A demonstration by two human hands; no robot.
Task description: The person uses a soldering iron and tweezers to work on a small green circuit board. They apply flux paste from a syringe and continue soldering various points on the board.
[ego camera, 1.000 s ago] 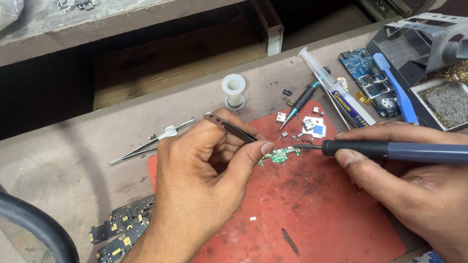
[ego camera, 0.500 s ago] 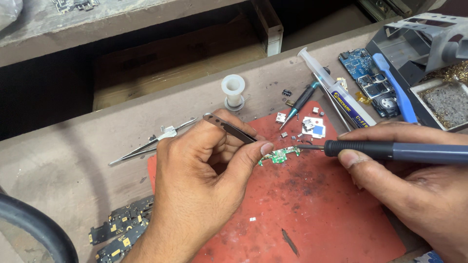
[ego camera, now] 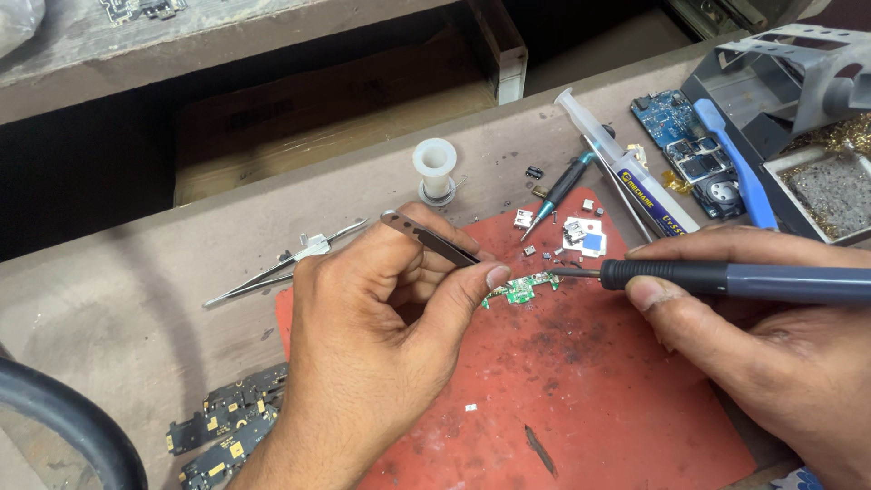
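We see a small green circuit board [ego camera: 520, 290] lying on the red mat [ego camera: 581, 399], near the mat's far edge, about midway along the desk [ego camera: 118, 318]. Our left hand [ego camera: 381, 336] is closed around dark tweezers [ego camera: 431, 240], thumb and forefinger pinching them; the tweezer tips pin the board's left end. Our right hand [ego camera: 771, 345] is clamped on the blue-handled soldering iron [ego camera: 726, 279], whose tip meets the board's right end. We judge the soldering to be under way: the board is seated and held, while loose small parts [ego camera: 581, 238] beyond it on the mat are not yet fitted. Farther out, a second pair of tweezers [ego camera: 286, 263] lies toward the desk's left, a white spool [ego camera: 435, 168] stands beyond the mat, and a syringe [ego camera: 626, 168] and a blue phone board [ego camera: 685, 150] rest toward the far right corner. Dark flex boards [ego camera: 227, 431] lie at the near left edge.
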